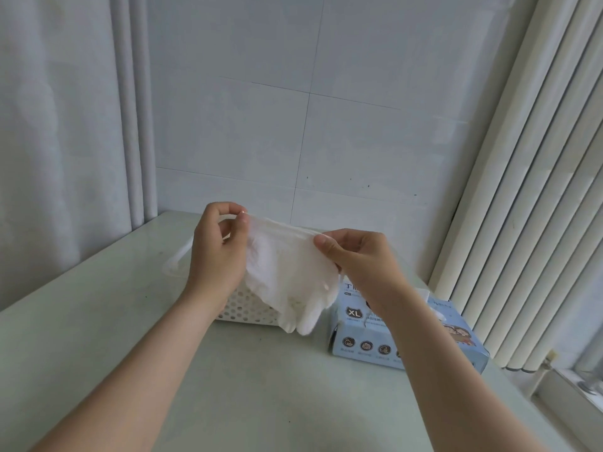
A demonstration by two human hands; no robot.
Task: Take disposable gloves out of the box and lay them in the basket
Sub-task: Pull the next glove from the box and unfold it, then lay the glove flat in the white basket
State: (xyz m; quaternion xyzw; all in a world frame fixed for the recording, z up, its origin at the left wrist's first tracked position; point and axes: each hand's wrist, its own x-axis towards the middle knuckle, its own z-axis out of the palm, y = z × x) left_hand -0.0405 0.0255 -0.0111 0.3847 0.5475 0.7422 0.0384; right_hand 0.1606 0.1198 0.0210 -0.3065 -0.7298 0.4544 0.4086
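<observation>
A white disposable glove (287, 272) hangs spread between both hands, fingers pointing down. My left hand (217, 249) pinches its cuff at the left corner. My right hand (359, 256) pinches the cuff at the right corner. The glove hangs in front of and above a white perforated basket (243, 306), which it partly hides. A light blue glove box (368, 334) marked XL lies to the right of the basket, with a bit of white glove (435, 308) showing at its top opening behind my right forearm.
Everything stands on a pale green table (261, 386) pushed against a white tiled wall (310, 125). A white curtain (65, 125) hangs at the left. Vertical blinds (538, 190) and a window sill (574, 396) run along the right.
</observation>
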